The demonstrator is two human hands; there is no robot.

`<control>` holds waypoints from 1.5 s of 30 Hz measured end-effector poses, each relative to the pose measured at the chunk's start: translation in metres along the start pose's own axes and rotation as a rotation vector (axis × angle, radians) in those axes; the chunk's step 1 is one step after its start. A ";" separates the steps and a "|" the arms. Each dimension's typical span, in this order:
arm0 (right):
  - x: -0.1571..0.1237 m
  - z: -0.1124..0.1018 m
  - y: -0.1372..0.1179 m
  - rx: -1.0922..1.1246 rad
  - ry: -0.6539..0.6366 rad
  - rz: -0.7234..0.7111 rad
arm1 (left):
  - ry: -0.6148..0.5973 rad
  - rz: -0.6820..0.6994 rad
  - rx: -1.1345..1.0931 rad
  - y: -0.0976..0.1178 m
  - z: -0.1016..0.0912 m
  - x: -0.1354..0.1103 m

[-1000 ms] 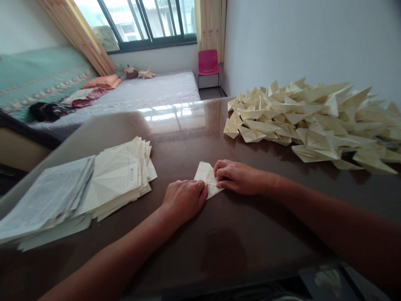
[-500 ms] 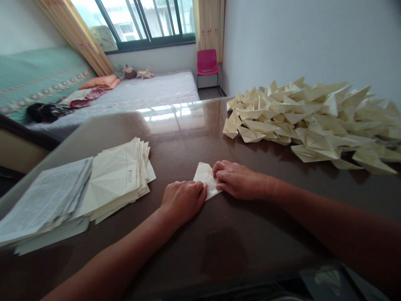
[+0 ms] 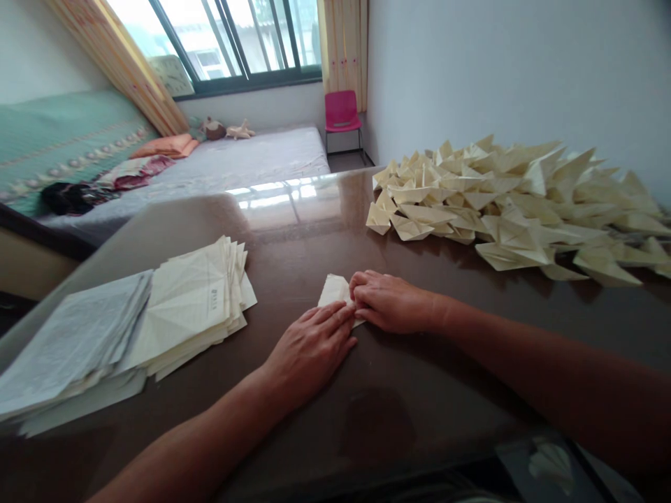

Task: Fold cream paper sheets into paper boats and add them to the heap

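A small folded piece of cream paper (image 3: 334, 290) lies on the dark glossy table (image 3: 325, 230) in front of me. My left hand (image 3: 312, 346) lies flat on its near part, fingers stretched out and pressing down. My right hand (image 3: 391, 302) rests on the paper's right side, fingers curled and pinching its edge. Most of the paper is hidden under the two hands.
A fanned stack of flat cream sheets (image 3: 193, 304) lies at the left, beside a greyer stack (image 3: 68, 346). A big heap of folded paper shapes (image 3: 503, 199) fills the right rear of the table. Beyond are a bed (image 3: 235, 157) and a pink chair (image 3: 340, 112).
My left hand has gone from a curled fist to fingers stretched flat over the paper. The right hand stays at the paper's edge. The view has shifted slightly.
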State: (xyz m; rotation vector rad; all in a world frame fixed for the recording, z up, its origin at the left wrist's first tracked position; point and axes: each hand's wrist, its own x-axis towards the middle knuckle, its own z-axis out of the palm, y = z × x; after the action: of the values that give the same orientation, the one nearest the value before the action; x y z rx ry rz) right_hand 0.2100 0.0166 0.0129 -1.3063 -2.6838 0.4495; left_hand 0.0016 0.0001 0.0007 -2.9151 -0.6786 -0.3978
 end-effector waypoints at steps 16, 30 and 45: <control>0.004 -0.009 0.037 0.329 -0.089 -0.339 | -0.049 0.010 0.058 -0.004 0.001 -0.005; 0.005 0.001 0.041 0.294 0.260 -0.052 | -0.063 0.079 0.116 -0.025 -0.009 -0.007; 0.002 0.003 0.025 0.050 0.167 0.088 | -0.053 -0.086 0.116 -0.009 -0.005 -0.004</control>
State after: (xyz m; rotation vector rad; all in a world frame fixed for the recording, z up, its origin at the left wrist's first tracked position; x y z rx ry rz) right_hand 0.2271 0.0323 0.0022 -1.3867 -2.4724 0.3950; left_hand -0.0069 0.0055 0.0044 -2.8033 -0.8083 -0.2805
